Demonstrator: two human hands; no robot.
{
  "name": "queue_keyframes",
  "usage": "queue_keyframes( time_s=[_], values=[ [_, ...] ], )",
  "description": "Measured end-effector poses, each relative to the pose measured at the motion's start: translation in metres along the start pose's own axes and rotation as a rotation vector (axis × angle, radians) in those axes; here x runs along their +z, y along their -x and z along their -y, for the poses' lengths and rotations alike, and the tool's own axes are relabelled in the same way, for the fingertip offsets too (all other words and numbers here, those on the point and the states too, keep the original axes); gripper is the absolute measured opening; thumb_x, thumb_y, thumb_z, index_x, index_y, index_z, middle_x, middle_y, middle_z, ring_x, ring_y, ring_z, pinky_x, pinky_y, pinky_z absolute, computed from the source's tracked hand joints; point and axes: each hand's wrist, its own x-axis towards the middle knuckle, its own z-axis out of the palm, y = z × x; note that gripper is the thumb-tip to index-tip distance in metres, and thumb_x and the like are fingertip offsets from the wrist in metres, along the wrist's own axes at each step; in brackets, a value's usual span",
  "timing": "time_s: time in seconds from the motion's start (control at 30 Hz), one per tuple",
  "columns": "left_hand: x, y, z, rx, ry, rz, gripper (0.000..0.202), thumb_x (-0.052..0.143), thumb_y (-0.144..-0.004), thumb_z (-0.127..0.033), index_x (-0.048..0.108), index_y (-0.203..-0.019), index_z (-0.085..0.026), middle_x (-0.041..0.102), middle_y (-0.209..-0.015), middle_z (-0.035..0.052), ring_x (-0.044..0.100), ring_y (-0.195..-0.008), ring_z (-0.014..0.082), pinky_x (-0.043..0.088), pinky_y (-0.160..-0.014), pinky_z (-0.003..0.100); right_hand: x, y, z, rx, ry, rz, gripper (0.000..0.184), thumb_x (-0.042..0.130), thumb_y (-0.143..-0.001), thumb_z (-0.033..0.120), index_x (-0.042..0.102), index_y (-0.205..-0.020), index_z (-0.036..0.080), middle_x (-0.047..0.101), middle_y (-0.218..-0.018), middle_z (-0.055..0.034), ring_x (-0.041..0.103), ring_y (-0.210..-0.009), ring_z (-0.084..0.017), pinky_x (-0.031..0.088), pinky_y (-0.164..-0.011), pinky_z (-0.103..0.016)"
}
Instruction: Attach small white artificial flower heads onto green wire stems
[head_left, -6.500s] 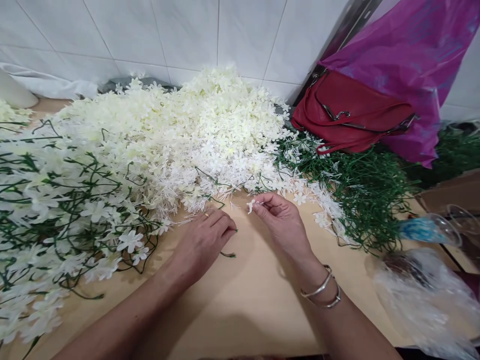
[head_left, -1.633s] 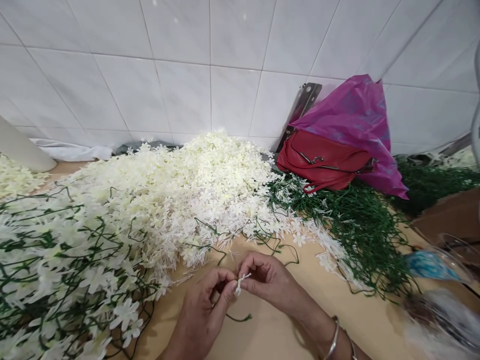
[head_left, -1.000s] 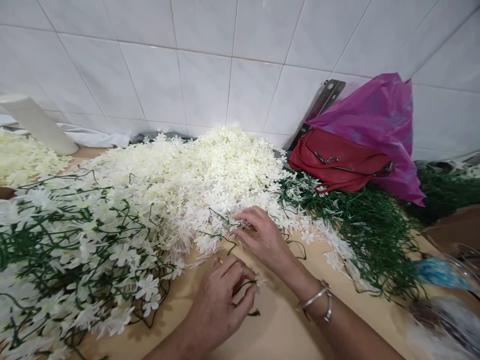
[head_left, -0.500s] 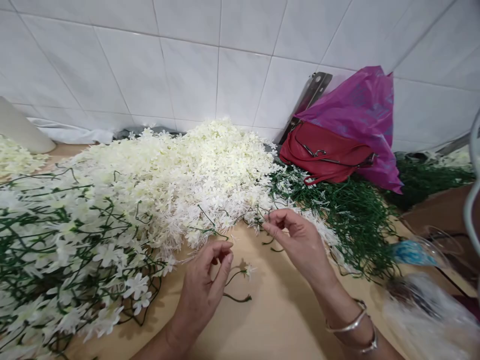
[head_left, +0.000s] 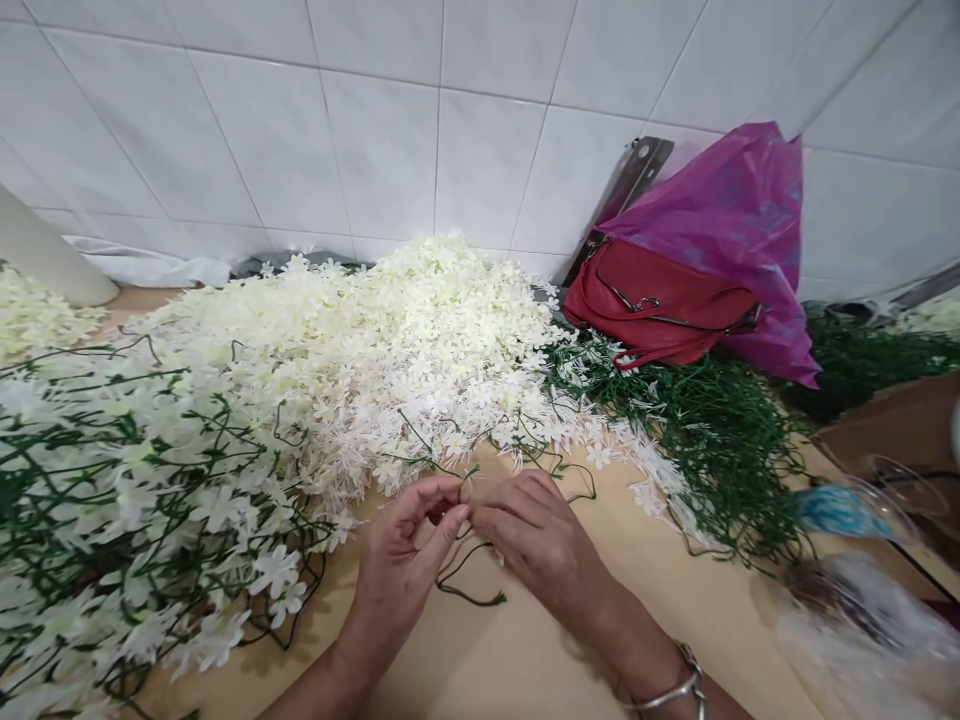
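My left hand (head_left: 401, 565) is closed in a pinch on a thin green artificial-flower stem (head_left: 466, 480), whose tip sticks up above the thumb and forefinger. Fingertip to fingertip with it, my right hand (head_left: 540, 535) is also closed; its own fingers hide what is in them. Below both hands a curved green stem (head_left: 472, 600) shows against the tabletop. Just beyond the fingers, loose green stems (head_left: 577, 480) lie by the edge of a big heap of white artificial flowers (head_left: 442, 320).
White blossoms on green stems (head_left: 150, 490) pile up at left. Bare green stems (head_left: 720, 440) form a heap at right, with a red handbag (head_left: 667, 295) and purple plastic bag (head_left: 735, 205) behind it. A clear plastic bag (head_left: 870, 620) lies front right. A tiled wall (head_left: 382, 140) closes the back.
My right hand has moved left and toward me from the flower heap's edge to meet my left hand. A green stem tip now rises from the left fingers.
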Motion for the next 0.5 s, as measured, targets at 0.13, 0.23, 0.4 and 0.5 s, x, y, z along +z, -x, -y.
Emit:
queue_keyframes(
  time_s=[0.13,0.23,0.4,0.5],
  values=[
    [0.001,0.000,0.003,0.016,0.063,-0.136,0.028,0.076,-0.093,-0.037,0.073,-0.114,-0.019,0.078,-0.103,0.0066,0.075,-0.097,0.0187,0.061,-0.090,0.028,-0.006,-0.010,-0.009,0.141,-0.083,-0.045,0.015,0.063,-0.105,0.033,0.073,-0.112,0.025,0.077,-0.097,-0.0054,0.067,-0.091,-0.022,0.047,-0.084,-0.038],
    [0.000,-0.002,0.000,0.041,0.092,-0.159,0.024,0.076,-0.093,-0.036,0.075,-0.109,-0.019,0.077,-0.099,0.0050,0.074,-0.090,0.0161,0.061,-0.084,0.024,0.001,-0.033,-0.016,0.403,-0.080,-0.101,0.013,0.061,-0.105,0.027,0.072,-0.098,0.023,0.073,-0.096,-0.0059,0.066,-0.093,-0.023,0.047,-0.086,-0.039],
    [-0.005,-0.005,-0.009,0.103,0.037,-0.160,0.019,0.073,-0.096,-0.036,0.074,-0.093,-0.017,0.072,-0.081,0.0014,0.069,-0.077,0.0124,0.056,-0.076,0.020,0.028,-0.067,-0.023,0.521,0.124,-0.010,0.018,0.077,-0.093,0.030,0.068,-0.080,0.022,0.067,-0.090,-0.0068,0.059,-0.090,-0.027,0.047,-0.082,-0.041],
    [-0.005,-0.006,-0.011,0.075,0.060,-0.179,0.021,0.074,-0.096,-0.038,0.072,-0.094,-0.017,0.070,-0.077,0.0003,0.068,-0.074,0.0118,0.056,-0.073,0.019,0.030,-0.066,-0.031,0.537,0.148,-0.026,0.016,0.074,-0.091,0.018,0.066,-0.078,0.022,0.067,-0.089,-0.0066,0.058,-0.088,-0.026,0.046,-0.080,-0.041]
  ],
)
